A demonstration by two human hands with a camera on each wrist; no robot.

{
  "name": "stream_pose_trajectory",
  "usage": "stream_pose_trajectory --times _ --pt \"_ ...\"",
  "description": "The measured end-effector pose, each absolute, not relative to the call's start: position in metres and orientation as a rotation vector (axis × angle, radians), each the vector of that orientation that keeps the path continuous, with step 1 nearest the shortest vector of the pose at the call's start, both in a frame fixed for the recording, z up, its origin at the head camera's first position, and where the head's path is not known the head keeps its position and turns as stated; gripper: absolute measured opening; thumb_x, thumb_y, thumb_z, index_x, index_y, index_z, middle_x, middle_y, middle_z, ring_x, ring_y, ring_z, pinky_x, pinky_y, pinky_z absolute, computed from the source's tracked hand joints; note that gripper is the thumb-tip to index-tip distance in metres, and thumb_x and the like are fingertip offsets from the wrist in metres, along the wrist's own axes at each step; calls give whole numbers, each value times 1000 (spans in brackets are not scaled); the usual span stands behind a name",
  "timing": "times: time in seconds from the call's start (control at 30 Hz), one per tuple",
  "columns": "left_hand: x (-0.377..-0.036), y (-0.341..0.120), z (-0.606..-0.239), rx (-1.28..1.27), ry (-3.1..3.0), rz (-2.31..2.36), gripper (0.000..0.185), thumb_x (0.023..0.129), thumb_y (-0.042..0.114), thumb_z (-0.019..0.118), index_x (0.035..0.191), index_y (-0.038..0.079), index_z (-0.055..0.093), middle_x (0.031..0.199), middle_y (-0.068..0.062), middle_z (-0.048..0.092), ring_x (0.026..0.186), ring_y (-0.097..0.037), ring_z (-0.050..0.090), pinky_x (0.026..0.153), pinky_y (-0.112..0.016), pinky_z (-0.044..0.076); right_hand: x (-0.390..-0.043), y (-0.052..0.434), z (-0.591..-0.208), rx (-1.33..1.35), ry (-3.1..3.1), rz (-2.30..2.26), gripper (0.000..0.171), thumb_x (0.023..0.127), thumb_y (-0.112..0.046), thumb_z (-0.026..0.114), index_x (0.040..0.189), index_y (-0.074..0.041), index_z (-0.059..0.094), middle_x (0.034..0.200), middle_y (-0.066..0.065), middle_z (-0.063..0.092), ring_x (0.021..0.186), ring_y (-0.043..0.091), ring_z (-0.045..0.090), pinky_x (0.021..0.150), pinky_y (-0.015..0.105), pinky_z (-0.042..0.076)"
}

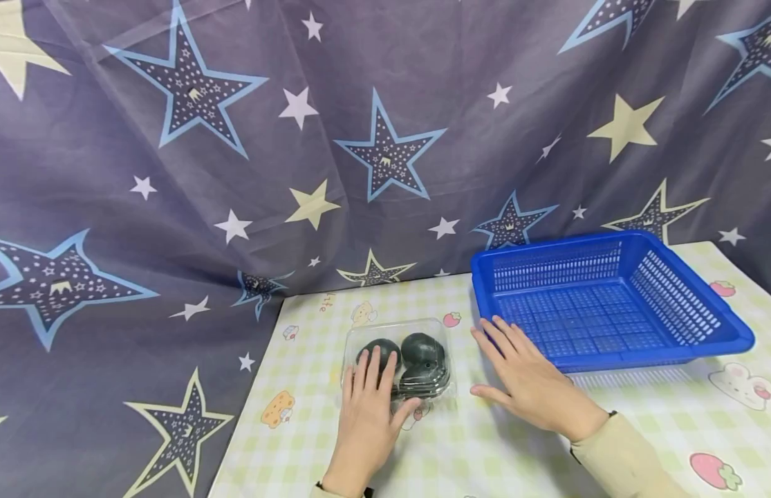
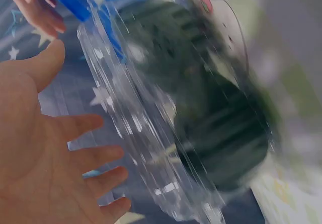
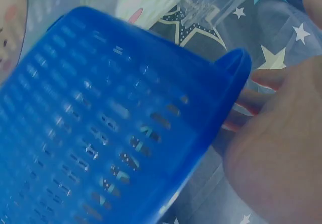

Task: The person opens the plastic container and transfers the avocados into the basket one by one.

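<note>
A clear plastic box [image 1: 354, 337] with several dark green, round fruits [image 1: 422, 350] inside stands on the table. My left hand [image 1: 368, 415] reaches over its near left part, fingers spread and extended, overlapping the box in the head view. In the left wrist view the fingers point toward the side of the clear box [image 2: 146, 148], with a gap between. A blue plastic basket [image 1: 609, 360] with slotted walls is on the right. My right hand [image 1: 534, 387] is at its near left corner, palm down with fingers stretched out. In the right wrist view the fingertips are partly hidden behind the basket's rim [image 3: 236, 68].
A pale checked tablecloth [image 1: 285, 456] with cartoon prints covers the table. Behind it hangs a dark star-patterned curtain [image 1: 447, 76], which also drops past the table's left edge. The basket sits near the back edge.
</note>
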State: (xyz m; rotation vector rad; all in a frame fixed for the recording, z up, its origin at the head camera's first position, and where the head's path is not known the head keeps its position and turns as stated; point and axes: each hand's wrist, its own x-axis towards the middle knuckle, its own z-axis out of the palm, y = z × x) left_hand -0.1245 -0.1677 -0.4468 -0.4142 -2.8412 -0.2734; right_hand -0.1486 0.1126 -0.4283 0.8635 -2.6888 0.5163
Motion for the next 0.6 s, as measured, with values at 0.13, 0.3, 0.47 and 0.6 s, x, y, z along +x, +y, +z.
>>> stream_pose_trajectory --times 0.13,0.3,0.47,0.6 --pt "-126 -181 -446 -372 -2843 -282 82 92 56 61 155 12 35 161 -18 27 150 -39 19 123 -59 14 -151 105 -433 889 -2694 516 82 96 -48 60 154 1 30 159 22 29 149 40 20 128 40 3" --pt "-129 -199 -443 -357 -2858 -354 84 89 54 66 154 10 35 160 -20 27 149 -41 19 122 -62 14 -153 94 -436 931 -2695 510 84 94 -47 62 154 2 29 160 22 27 149 39 19 127 47 13" --pt "-131 -218 -440 -397 -2915 -439 89 86 48 73 155 9 32 161 -21 24 150 -41 15 121 -64 12 -155 86 -435 968 -2648 510 83 93 -44 65 152 4 31 158 23 29 146 41 26 122 52 24" --pt "-134 -234 -439 -453 -2929 -433 90 82 36 81 154 6 34 160 -22 27 148 -42 20 121 -63 14 -157 79 -436 1007 -2614 477 84 91 -41 68 150 7 32 156 25 33 144 41 33 121 51 28"
